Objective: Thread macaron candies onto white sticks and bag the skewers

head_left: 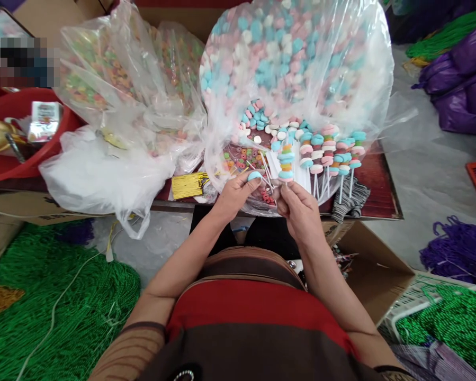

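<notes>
My left hand (234, 197) pinches a blue and white marshmallow (255, 175) between thumb and fingers. Close beside it, my right hand (299, 203) is closed on the lower end of a candy skewer (286, 161), which stands upright with blue and white marshmallows and orange and yellow gummy rings stacked on it. Just to the right, several finished-looking candy skewers (328, 145) lean in a row with their white sticks downward. Loose marshmallows (257, 114) spill out behind the hands. Small coloured gummy rings (243, 156) and loose white sticks (266, 166) lie near my left hand.
A big clear bag of marshmallows (297, 58) stands at the back, beside a bag of gummy rings (122, 69). Gold twist ties (188, 185) and a striped glove (352, 198) lie on the table. A red basin (35, 153) is at left; an open cardboard box (375, 264) sits below right.
</notes>
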A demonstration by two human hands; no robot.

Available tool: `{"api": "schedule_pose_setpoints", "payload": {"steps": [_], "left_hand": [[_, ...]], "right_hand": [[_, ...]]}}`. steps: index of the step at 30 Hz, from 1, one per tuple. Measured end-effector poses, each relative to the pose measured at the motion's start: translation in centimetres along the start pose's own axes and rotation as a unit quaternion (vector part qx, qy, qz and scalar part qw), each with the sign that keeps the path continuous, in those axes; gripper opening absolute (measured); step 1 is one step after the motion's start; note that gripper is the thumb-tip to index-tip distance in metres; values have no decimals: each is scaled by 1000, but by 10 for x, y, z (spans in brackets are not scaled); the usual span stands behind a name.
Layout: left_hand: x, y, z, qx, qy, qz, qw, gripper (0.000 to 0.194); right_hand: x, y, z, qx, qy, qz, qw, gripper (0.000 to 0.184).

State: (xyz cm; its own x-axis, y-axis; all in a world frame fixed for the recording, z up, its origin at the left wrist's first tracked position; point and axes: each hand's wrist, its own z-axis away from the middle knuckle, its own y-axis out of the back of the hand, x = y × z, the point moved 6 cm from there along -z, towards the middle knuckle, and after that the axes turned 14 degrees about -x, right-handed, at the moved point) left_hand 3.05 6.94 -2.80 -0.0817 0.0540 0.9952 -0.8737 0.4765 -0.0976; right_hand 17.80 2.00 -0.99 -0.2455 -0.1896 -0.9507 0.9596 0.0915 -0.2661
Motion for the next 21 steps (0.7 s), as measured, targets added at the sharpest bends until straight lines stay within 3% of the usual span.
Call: {"api": "schedule_pose_setpoints", "payload": {"steps": [5,9,12,16,21], "left_hand": [[-15,10,-3,34,24,153,987,54],[-15,7,-5,37,37,222,974,54],[-11,3,-5,30,56,222,973,53],[-5,0,-4,28,28,189,981,54],[-13,6,-5,73,13,119,990,52]], "right_hand": [[15,-4,34,-84,-54,71,992,42],[23,-12,45,-123,-77,127,981,43],[23,-14,43,-117,-90,146,978,42],[22,-14,39,-101,-96,140,980,42],[22,-13,40,-103,-90,126,983,41]]}}
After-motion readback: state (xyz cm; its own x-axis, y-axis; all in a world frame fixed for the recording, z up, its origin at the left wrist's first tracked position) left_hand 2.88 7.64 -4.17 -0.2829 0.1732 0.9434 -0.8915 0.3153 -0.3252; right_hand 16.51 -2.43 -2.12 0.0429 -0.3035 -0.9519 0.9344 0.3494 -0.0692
